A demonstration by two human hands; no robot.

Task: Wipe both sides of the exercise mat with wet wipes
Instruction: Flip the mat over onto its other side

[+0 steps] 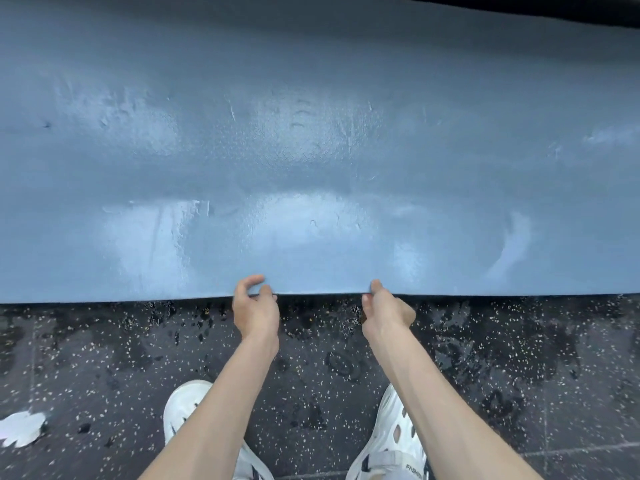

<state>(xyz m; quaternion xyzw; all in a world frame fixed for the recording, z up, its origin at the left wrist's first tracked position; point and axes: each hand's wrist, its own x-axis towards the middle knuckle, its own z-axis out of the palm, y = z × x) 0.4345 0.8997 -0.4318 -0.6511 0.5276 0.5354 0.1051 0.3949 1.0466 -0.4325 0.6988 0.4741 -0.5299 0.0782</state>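
Note:
A large blue-grey exercise mat (311, 150) fills the upper two thirds of the view, its surface streaked with shiny wet patches. Its near long edge runs across the frame just above the floor. My left hand (254, 303) pinches that edge near the middle, thumb and fingers curled over it. My right hand (384, 306) grips the same edge a little to the right, fingers tucked under the mat. A crumpled white wet wipe (20, 427) lies on the floor at the far lower left, away from both hands.
The floor (519, 358) is black rubber with pale speckles and wet smears. My two white shoes (187, 410) stand on it directly below the hands. A dark band runs along the mat's far edge at the top right.

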